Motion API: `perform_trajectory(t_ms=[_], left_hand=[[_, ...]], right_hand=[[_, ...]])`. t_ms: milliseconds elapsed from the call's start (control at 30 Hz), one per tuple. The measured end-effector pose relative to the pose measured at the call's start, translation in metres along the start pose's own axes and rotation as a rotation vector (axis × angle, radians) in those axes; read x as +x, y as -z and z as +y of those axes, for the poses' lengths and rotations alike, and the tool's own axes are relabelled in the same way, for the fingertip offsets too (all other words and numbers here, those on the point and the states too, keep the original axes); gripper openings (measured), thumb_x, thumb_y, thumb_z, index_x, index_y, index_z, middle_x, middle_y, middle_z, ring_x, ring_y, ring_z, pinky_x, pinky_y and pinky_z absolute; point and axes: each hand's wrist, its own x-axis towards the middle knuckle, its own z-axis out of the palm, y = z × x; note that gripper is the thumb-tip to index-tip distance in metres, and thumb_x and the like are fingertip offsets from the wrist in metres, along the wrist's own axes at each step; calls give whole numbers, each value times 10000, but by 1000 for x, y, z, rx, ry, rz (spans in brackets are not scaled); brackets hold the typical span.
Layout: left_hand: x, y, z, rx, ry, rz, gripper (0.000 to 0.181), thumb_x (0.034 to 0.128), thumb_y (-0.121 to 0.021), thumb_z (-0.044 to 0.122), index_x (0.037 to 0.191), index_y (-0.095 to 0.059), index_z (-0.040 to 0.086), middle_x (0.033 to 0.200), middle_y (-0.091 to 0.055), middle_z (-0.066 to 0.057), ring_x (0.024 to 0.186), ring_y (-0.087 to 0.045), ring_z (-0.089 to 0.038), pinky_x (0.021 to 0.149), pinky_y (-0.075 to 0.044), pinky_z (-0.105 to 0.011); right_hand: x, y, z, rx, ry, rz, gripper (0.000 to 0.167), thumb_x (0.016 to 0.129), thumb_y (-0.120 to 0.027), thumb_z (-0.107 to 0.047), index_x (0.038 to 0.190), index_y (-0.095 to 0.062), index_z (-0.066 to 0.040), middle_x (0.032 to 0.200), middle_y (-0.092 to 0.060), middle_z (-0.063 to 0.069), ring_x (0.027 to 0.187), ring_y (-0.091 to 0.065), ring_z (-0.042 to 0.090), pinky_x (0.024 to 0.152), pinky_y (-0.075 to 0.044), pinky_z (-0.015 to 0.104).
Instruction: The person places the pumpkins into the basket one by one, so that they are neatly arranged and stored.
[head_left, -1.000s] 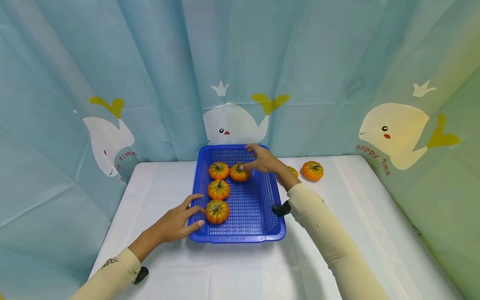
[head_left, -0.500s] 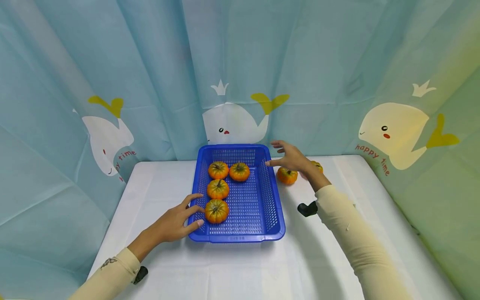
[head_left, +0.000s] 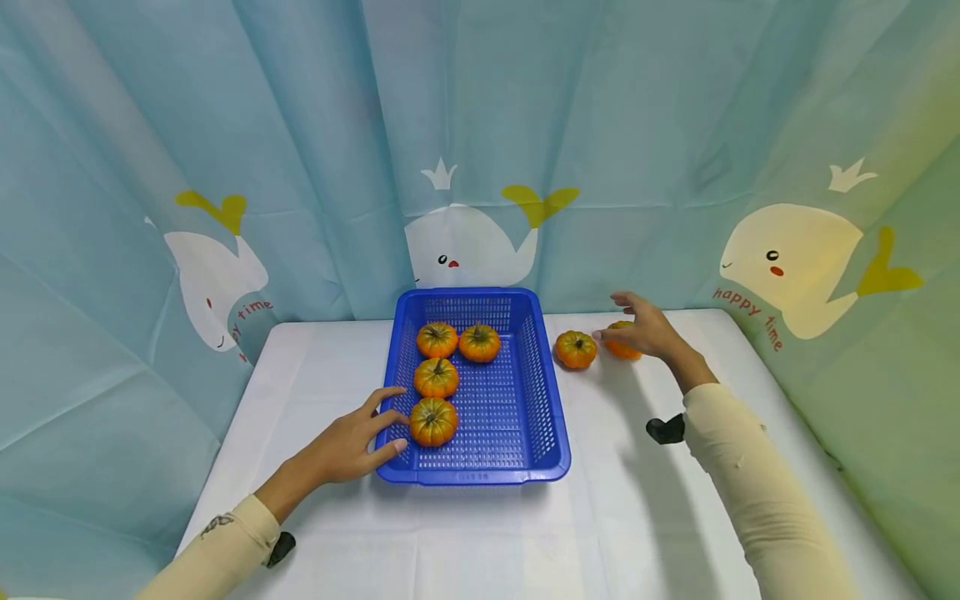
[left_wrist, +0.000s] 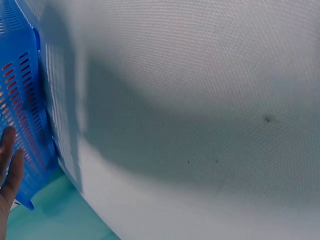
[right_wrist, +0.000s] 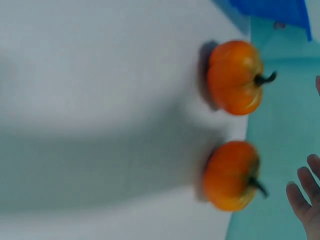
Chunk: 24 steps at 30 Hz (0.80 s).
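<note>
A blue plastic basket (head_left: 491, 400) holds several small orange pumpkins, one of them the front pumpkin (head_left: 432, 422). The left hand (head_left: 348, 442) rests with spread fingers at the basket's left rim; in the left wrist view its fingers (left_wrist: 12, 172) are beside the basket wall (left_wrist: 30, 100). On the table right of the basket are a pumpkin (head_left: 576, 350) and another pumpkin (head_left: 624, 342), partly hidden by the right hand (head_left: 648, 329). That hand hovers above it, fingers apart, holding nothing. In the right wrist view, the hand (right_wrist: 307, 200) is clear of both pumpkins.
The basket stands on a white-covered table (head_left: 480, 542). A light blue curtain (head_left: 637, 125) with whale prints hangs along the back and sides. Small dark objects (head_left: 281, 550) are attached under both sleeves.
The right hand has moved right, from over the pumpkin at the back of the basket to above the farther pumpkin on the table. The left hand has stayed at the rim.
</note>
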Motion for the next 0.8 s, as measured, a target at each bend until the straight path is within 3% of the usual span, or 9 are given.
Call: perform_trajectory(t_ms=[200, 367, 600, 800], left_hand=[[0, 0, 0, -3, 0, 6, 362, 984, -586, 466, 1244, -649, 221, 1597, -327, -67, 1147, -655, -305, 904, -581, -474], [0, -1, 0, -7, 1, 7, 334, 977, -620, 409, 1243, -653, 209, 1595, -328, -69, 1153, -652, -314, 908, -579, -480], [0, -2, 0, -5, 9, 1, 335, 976, -616, 413, 1248, -648, 220, 1597, -321, -71, 1171, -643, -332, 916, -575, -491], [1, -2, -1, 3, 13, -6, 348, 982, -595, 444, 1246, -645, 223, 1604, -313, -64, 1160, -651, -317, 912, -579, -473]], right_hand=[[1, -4, 29, -40, -63, -9, 868, 879, -754, -259, 1521, -268, 65, 1541, -271, 362, 1396, -295, 540, 1135, -286, 673], [2, -10, 47, -94, -136, -17, 908, 886, -740, -304, 1518, -228, 99, 1507, -222, 427, 1382, -268, 575, 1137, -256, 694], [3, -17, 59, -111, -200, -72, 985, 900, -707, -389, 1525, -153, 133, 1459, -244, 452, 1350, -298, 591, 1138, -265, 690], [3, -23, 66, -99, -208, -56, 885, 948, -657, -338, 1514, -174, 141, 1489, -253, 440, 1381, -278, 583, 1162, -243, 662]])
